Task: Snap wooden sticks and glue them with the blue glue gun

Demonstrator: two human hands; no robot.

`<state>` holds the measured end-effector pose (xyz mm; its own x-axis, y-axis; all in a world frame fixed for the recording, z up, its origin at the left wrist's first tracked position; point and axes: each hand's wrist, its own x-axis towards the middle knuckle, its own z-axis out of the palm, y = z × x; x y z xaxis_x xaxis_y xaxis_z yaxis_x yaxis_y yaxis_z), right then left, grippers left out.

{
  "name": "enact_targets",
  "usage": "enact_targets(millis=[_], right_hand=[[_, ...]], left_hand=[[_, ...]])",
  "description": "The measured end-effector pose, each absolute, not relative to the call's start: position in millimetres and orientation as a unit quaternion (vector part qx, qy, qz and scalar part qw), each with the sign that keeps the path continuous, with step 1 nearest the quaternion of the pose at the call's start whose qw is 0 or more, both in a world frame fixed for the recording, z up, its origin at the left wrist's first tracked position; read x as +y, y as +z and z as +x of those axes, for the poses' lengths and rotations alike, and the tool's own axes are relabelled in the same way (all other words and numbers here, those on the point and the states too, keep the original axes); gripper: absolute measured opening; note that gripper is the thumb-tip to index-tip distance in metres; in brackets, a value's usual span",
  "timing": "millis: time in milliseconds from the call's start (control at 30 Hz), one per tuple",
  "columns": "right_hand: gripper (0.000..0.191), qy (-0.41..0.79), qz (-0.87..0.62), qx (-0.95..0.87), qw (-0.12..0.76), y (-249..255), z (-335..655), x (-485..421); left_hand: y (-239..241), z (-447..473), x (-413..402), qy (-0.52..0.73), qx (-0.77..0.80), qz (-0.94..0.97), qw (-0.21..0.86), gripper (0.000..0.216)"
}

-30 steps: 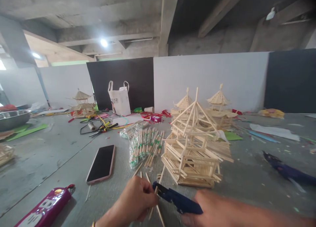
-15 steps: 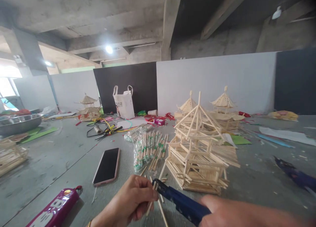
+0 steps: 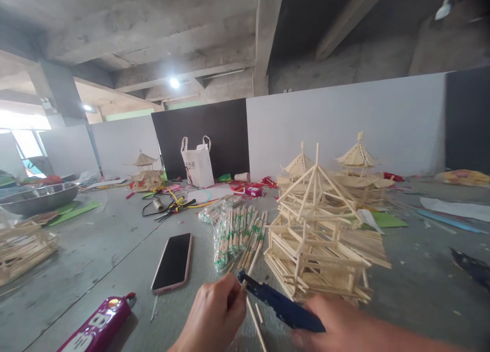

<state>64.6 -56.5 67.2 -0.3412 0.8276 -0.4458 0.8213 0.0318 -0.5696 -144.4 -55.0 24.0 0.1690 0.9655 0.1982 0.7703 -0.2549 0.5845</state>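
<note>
My left hand (image 3: 214, 316) pinches a thin wooden stick (image 3: 255, 326) near the bottom middle of the head view. My right hand (image 3: 337, 324) grips a dark blue glue gun (image 3: 279, 303), whose nozzle touches the stick just by my left fingers. Right behind them stands a half-built pagoda of wooden sticks (image 3: 317, 240) on the grey table (image 3: 95, 255). A bag of wrapped chopsticks (image 3: 233, 229) lies left of the pagoda.
A black phone (image 3: 173, 262) lies face up left of my hands, a magenta power strip (image 3: 95, 326) nearer the front left. Two finished pagodas (image 3: 356, 166), a white bag (image 3: 198, 163), pliers and string, and a metal bowl (image 3: 36, 198) stand farther back.
The view has swung left and tilted, so everything shifted right. The glue gun nozzle has stayed at the stick while my left hand has kept its pinch.
</note>
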Motion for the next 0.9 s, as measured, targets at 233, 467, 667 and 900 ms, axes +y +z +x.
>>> enact_targets(millis=[233,467,667,900], right_hand=[[0.025,0.319,-0.584,-0.746,0.011,49.3,69.1,-54.5],[0.028,0.324,-0.601,-0.730,0.008,24.6,74.4,-55.5],[0.024,0.385,-0.567,-0.728,0.015,10.2,76.9,-46.5],[0.020,0.419,-0.592,-0.689,-0.003,10.0,70.3,-46.0]], left_hand=[[7.5,-132.4,-62.7,0.285,0.573,0.743,0.197,0.021],[-2.5,-125.2,-63.7,0.210,0.601,0.755,0.155,0.020],[6.2,-127.9,-64.7,0.124,0.616,0.771,0.106,0.021],[9.1,-126.6,-67.0,0.050,0.618,0.784,0.041,0.017]])
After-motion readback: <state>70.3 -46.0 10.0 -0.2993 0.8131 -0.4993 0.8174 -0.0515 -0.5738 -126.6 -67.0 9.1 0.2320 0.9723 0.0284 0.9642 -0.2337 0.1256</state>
